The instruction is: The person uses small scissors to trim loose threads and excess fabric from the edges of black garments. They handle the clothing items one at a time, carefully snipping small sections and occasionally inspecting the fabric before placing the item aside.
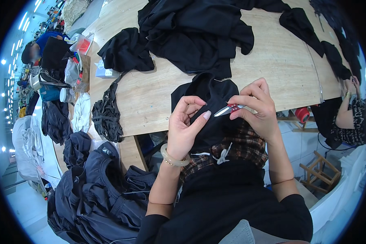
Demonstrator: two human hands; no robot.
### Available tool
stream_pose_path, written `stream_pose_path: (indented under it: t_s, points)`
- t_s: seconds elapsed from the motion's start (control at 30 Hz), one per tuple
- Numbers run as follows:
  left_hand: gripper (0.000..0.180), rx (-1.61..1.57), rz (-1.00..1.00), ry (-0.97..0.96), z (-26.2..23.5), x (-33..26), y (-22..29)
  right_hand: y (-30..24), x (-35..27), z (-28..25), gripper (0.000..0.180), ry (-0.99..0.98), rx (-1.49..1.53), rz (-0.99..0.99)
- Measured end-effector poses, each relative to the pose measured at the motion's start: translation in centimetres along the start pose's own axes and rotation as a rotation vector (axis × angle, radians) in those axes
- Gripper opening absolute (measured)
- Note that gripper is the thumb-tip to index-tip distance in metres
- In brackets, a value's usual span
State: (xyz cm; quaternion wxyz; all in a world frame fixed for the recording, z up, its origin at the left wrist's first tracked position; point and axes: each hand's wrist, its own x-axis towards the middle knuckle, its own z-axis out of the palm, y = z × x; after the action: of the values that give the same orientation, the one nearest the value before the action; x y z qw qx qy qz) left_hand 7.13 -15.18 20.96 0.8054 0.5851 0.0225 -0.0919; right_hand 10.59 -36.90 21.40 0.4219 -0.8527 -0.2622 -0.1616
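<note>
Snips with red handles and short bright blades sit near the centre of the frame, pinched between the thumb and fingers of the right hand. Their blades point left, the tip just beside the thumb of the left hand. That hand's thumb and index fingertip show a gap between them over a black garment; whether any cloth or thread is caught there, I cannot tell.

The garment lies bunched at centre, partly on the wooden table and partly over its near edge, toward the plaid shorts. A heap of black cloth fills the top centre, a bundle of dark straps lies at centre left, and dark garments are piled at lower left.

The likeliest mishap, as I judge it, is a nicked left thumb, should the right wrist push leftward or the snips slip in so light a hold. Black on black could also hide a fold, so a blade might bite into the fabric. Finally, the overhanging part might drag the cloth off line if the left hand has no firm hold.
</note>
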Motion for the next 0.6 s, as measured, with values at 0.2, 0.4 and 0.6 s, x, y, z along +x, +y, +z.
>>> stream_pose_path:
  t_s: [0.2,0.4,0.6]
  points:
    - [0.028,0.000,-0.011,0.003,-0.13,0.05,-0.26,0.21,-0.07,0.48,0.032,0.006,0.043,0.023]
    - [0.027,-0.023,-0.011,-0.003,-0.18,-0.05,-0.30,0.16,-0.13,0.51,0.031,0.001,0.101,0.063]
    - [0.027,-0.006,0.012,-0.017,-0.22,0.01,-0.04,0.36,-0.22,0.37,0.032,0.013,0.112,0.116]
